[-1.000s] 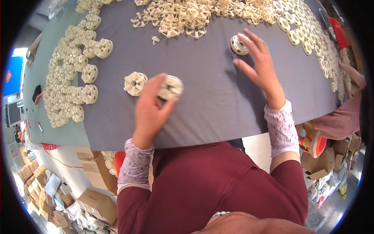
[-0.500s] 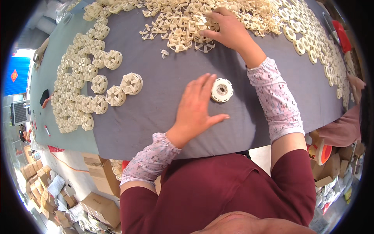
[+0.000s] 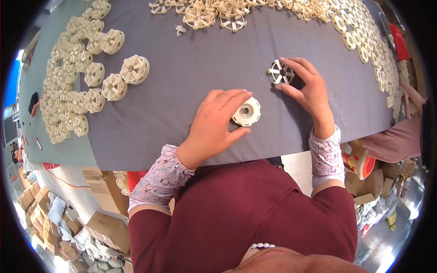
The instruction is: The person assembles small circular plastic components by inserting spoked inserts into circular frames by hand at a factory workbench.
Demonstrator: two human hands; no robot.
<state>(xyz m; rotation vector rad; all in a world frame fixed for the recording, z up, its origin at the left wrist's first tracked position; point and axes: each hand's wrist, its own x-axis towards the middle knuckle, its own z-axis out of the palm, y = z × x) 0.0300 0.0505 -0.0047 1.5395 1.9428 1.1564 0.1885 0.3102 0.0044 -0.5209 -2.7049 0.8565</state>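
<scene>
On the grey cloth in front of me lies a round cream plastic housing [image 3: 246, 111] with a notched rim and a coiled metal spring in its middle. My left hand [image 3: 213, 122] grips its left side, the fingers above and the thumb below. Up and to the right, my right hand [image 3: 306, 83] pinches a spoked plastic wheel [image 3: 281, 73] between thumb and fingers, a little apart from the housing. The wheel has a dark open centre, and the fingertips cover its right edge.
A pile of loose spoked pieces [image 3: 200, 17] spreads along the far side. Assembled round pieces [image 3: 93, 75] crowd the left, and plain rings [image 3: 355, 38] fill the far right. Another person's sleeve [image 3: 393, 139] shows at the right edge. Cardboard boxes [image 3: 107, 232] stand on the floor.
My right hand has come back from the pile toward me with a spoked wheel in its fingers. My left hand has closed on the housing.
</scene>
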